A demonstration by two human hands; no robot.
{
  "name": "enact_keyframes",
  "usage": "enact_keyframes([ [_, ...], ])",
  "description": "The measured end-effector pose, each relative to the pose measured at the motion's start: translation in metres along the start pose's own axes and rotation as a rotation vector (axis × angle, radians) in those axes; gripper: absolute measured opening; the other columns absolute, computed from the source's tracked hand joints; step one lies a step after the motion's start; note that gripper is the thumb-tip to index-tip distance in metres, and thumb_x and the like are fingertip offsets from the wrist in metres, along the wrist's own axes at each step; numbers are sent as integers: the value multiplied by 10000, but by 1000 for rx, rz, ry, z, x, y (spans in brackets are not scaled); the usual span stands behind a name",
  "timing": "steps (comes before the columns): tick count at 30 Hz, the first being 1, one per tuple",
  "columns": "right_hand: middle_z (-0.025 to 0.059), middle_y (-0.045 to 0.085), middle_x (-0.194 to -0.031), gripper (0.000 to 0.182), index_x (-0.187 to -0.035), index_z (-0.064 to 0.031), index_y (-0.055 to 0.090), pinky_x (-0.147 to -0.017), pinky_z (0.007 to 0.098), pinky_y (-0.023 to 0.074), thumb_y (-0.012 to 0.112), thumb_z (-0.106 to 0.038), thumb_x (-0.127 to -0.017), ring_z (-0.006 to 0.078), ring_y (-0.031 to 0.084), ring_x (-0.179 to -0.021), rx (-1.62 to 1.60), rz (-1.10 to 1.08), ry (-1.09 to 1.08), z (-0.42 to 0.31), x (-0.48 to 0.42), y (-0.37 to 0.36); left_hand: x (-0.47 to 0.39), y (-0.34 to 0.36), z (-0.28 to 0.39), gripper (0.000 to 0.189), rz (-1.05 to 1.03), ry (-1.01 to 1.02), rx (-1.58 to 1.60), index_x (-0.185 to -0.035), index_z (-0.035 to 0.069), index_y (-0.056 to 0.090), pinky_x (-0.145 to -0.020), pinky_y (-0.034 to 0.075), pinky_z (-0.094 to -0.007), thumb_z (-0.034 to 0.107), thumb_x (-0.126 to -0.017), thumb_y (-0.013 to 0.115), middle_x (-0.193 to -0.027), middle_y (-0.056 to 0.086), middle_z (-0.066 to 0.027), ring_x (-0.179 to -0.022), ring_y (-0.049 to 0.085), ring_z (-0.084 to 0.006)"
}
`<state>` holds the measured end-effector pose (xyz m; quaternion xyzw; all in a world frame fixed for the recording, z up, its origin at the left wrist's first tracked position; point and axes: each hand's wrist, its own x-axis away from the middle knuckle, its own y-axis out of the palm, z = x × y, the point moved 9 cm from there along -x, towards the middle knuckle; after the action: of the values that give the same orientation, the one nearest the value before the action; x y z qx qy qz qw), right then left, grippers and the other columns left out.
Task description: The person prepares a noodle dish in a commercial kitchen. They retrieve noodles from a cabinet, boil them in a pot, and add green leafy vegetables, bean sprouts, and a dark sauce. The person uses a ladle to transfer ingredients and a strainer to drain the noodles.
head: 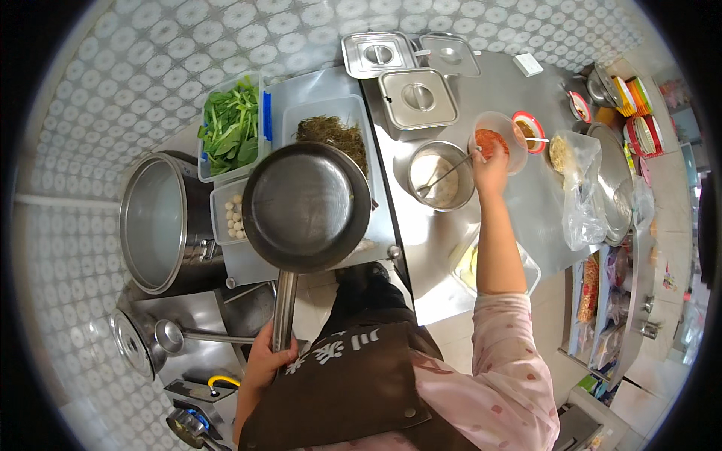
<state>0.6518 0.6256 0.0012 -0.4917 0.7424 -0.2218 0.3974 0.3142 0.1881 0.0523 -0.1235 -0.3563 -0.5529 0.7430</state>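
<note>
My left hand (pixel 265 352) grips the metal handle of a dark frying pan (pixel 307 206), held up in front of me; its inside looks bare. My right hand (pixel 491 166) is at a translucent plastic tub (pixel 516 158) of red powdery seasoning (pixel 489 142). A long-handled metal spoon (pixel 448 176) runs from the fingers of that hand, its bowl end over a round steel pot (pixel 434 197). The fingers seem closed about the spoon's handle end and partly hide the seasoning. Just beyond the tub sits a red-rimmed bowl (pixel 529 128) of brown sauce with a white spoon.
On the left stand a tall steel stockpot (pixel 183 225), a tub of leafy greens (pixel 231 129) and a tub of white balls (pixel 234 217). Lidded steel containers (pixel 417 101) stand at the back. At lower left a small pan (pixel 186 425) sits over a lit blue flame.
</note>
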Motion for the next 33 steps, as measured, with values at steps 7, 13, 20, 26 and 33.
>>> enact_keyframes([
  [7,152,554,-1108,338,-1149,-55,552,-846,387,473,555,-36,-812,287,592,-972,-485,-1092,-496,-236,183,93,-30,-43,37,580,139,190,164,-1238,38,372,-435,390,-230,62,-721,633,-654,482,-40,-487,470,-114],
  [13,186,492,-1166,278,-1050,-69,600,-746,395,517,535,-40,-781,309,596,-885,404,-1038,-853,-253,232,211,-31,-66,32,549,137,206,201,-1214,41,376,-474,419,-233,38,-728,630,-672,494,-47,-506,485,-111],
  [20,181,623,-927,205,-888,-50,648,-801,417,475,602,-9,-693,361,595,-878,-132,-782,-585,-281,148,130,-44,-85,13,438,151,172,190,-1152,10,393,-487,413,-229,-1,-750,566,-667,508,-33,-516,490,-106],
  [26,75,645,-758,202,-928,12,642,-579,245,470,614,35,-729,113,588,-632,-433,-924,-131,-282,104,100,-60,-98,24,401,197,218,152,-1136,3,439,-475,413,-236,-2,-757,566,-671,510,-26,-511,492,-98],
  [33,43,656,-806,159,-937,17,633,-564,207,472,597,71,-792,80,583,-634,-690,-840,-231,-387,66,-10,-74,-91,33,497,123,257,142,-1224,5,400,-474,414,-246,-7,-752,555,-690,507,-32,-518,486,-97],
])
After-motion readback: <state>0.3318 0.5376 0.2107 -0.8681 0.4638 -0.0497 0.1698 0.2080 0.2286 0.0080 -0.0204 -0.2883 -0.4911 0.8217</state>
